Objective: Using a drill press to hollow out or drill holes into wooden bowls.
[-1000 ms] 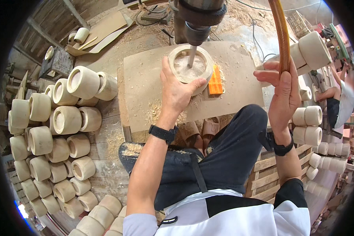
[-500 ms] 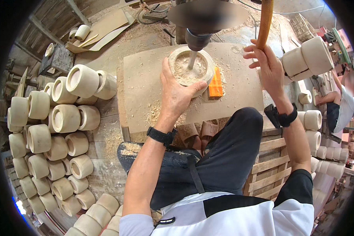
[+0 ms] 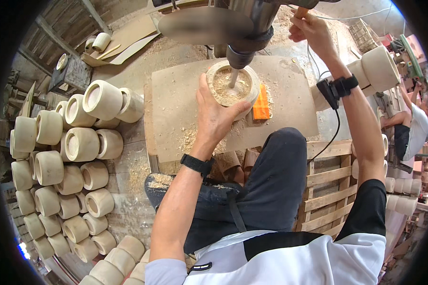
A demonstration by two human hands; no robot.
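Observation:
A round, pale wooden cup blank (image 3: 250, 76) stands upright on the brown board, wood shavings lying in its hollow. My left hand (image 3: 214, 109) is wrapped round its near left side, fingers on the left wall and thumb along the front rim. A drill press chuck (image 3: 240, 57) is above the blank, and its bit (image 3: 234, 78) reaches down into the shavings. High at the upper right, my right hand (image 3: 309, 29) is closed round the press's lever handle (image 3: 299, 10), which it mostly hides. An orange block (image 3: 260, 103) lies against the blank's right side.
Stacks of wooden blanks (image 3: 83, 142) fill the left side, with more at lower left. The board (image 3: 176, 95) carries scattered shavings. At right are a wooden pallet (image 3: 330, 190) and large blanks (image 3: 375, 66). A cable hangs from my right wrist. Another person (image 3: 413, 123) sits far right.
My right hand has moved up and away with the lever handle, its fingers now curled round it. My left hand stays on the blank. A dangling cable now shows at my right wrist.

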